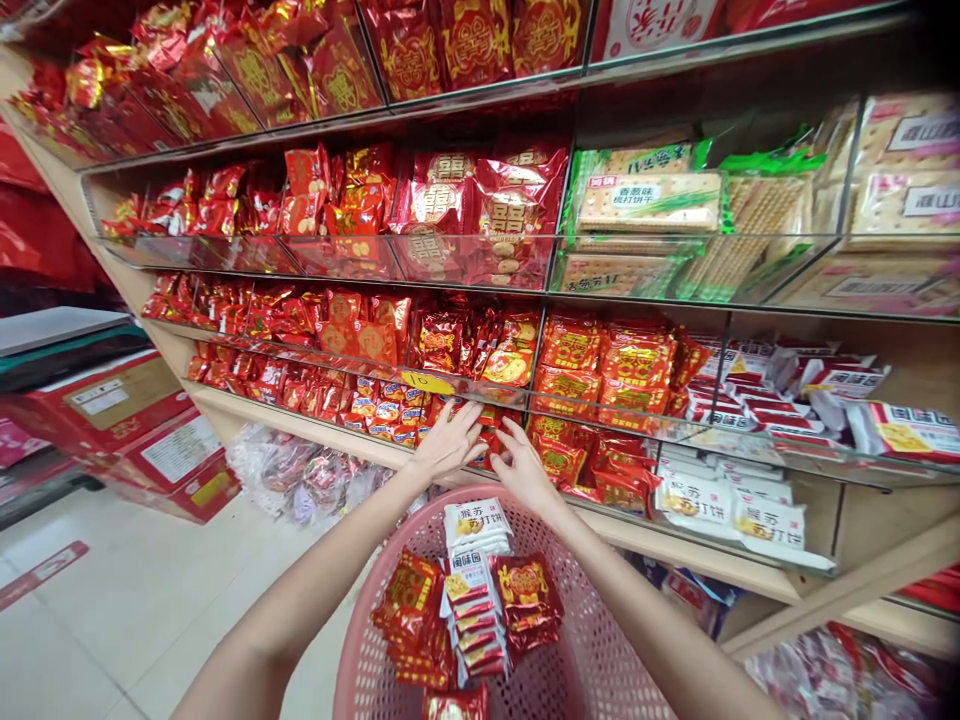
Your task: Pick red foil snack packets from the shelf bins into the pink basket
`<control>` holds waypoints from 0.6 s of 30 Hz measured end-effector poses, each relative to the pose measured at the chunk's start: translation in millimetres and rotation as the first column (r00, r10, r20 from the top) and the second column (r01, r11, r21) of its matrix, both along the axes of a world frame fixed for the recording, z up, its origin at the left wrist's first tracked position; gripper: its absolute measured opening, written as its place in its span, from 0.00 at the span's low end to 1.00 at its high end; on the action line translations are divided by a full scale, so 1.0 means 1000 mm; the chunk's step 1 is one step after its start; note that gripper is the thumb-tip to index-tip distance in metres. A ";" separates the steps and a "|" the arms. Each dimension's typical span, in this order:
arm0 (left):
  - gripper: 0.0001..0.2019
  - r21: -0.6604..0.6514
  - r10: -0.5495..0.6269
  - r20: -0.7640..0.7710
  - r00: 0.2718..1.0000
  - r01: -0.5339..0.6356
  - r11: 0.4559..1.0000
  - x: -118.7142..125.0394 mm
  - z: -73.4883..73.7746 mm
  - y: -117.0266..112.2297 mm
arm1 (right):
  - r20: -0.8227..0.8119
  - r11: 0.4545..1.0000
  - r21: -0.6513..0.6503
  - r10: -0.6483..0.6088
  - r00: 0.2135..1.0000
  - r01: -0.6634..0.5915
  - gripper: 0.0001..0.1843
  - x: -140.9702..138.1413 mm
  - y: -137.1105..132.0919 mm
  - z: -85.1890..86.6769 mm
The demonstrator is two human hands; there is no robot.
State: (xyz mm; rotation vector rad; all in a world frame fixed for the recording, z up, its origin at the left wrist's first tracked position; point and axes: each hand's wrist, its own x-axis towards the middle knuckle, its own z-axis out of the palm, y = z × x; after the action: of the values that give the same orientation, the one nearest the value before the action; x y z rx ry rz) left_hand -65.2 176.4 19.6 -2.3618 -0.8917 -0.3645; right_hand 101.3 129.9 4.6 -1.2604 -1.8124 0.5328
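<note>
My left hand (448, 443) reaches into the lowest shelf bin, its fingers stretched out over small red snack packets (489, 420). Close beside it, my right hand (523, 466) is at the same packets with thumb and fingers apart and curved. Neither hand visibly grips a packet, though some fingertips are partly hidden. Below my forearms stands a pink perforated plastic basket (358, 610). Inside it lie red-and-gold packets (411, 600), a row of white-and-red cracker packets (474, 610), white cracker packets (477, 522) and more dark red packets (527, 600).
Wooden shelves with clear front rails (480, 245) hold red packets and green-edged cracker packs (649, 200). A yellow price tag (427, 383) hangs above my left hand. White packets (731, 505) fill a bin at right. Red boxes (157, 430) and bagged goods (300, 475) stand left.
</note>
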 end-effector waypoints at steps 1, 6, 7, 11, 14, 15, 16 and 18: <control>0.22 -0.008 -0.014 -0.010 1.000 0.014 1.000 -0.003 0.001 -0.006 | 0.020 0.999 0.035 0.005 1.000 -0.005 0.22 0.003 -0.009 0.001; 0.19 -0.078 -0.054 0.034 0.998 0.057 0.995 -0.019 0.020 -0.055 | 0.088 0.968 0.250 -0.023 0.996 0.000 0.12 0.017 -0.060 0.010; 0.18 -0.092 -0.067 0.059 0.996 0.072 0.993 -0.022 0.025 -0.068 | 0.094 0.957 0.291 -0.040 0.995 0.011 0.12 0.019 -0.070 0.012; 0.16 -0.218 -0.106 0.191 0.976 0.147 0.965 -0.030 0.036 -0.126 | 0.183 0.918 0.397 -0.065 0.981 -0.013 0.27 0.019 -0.109 0.017; 0.16 -0.422 -0.079 0.334 0.939 0.224 0.878 -0.033 0.029 -0.171 | 0.249 0.943 0.303 0.059 0.967 -0.135 0.34 0.017 -0.138 0.011; 0.17 -0.503 -0.057 0.384 0.922 0.260 0.824 -0.034 0.025 -0.184 | 0.242 0.957 0.235 0.113 0.964 -0.171 0.34 0.017 -0.147 0.007; 0.17 -0.593 -0.012 0.420 0.907 0.285 0.753 -0.034 0.020 -0.197 | 0.212 0.969 0.150 0.163 0.964 -0.197 0.32 0.017 -0.157 0.002; 0.16 -0.739 0.105 0.473 0.875 0.330 0.587 -0.035 0.008 -0.219 | 0.104 0.970 -0.054 0.240 0.965 -0.235 0.29 0.017 -0.175 -0.012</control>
State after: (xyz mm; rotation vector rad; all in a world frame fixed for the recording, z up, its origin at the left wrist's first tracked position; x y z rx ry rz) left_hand -99.9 -42.6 27.4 -3.2805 -1.3446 -0.7457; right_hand 118.2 -44.7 -7.1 -1.1245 -2.0705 0.6469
